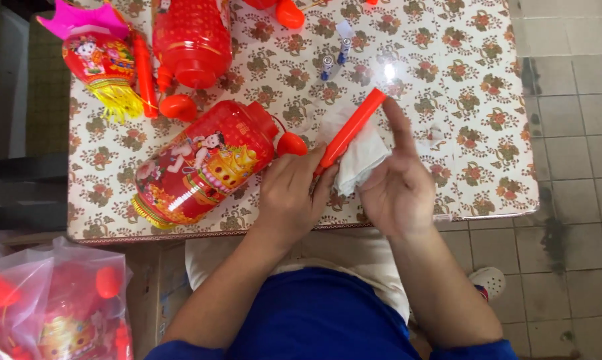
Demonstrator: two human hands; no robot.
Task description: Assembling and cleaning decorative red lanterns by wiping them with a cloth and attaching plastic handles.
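Note:
My left hand (289,193) grips the lower end of a red plastic stick (351,128), which points up and to the right. A crumpled white tissue (362,157) lies against the stick in my right hand (396,183), whose index finger is stretched along the stick's upper part. Just left of my hands a red plastic lantern (198,163) with a cartoon picture lies on its side on the table (461,80).
The flower-patterned table also carries another red lantern (191,40), a pink-topped lantern with a yellow tassel (101,57), a second red stick (144,73) and two small batteries (334,60). A clear bag of red lanterns (54,300) sits at lower left. Tiled floor lies to the right.

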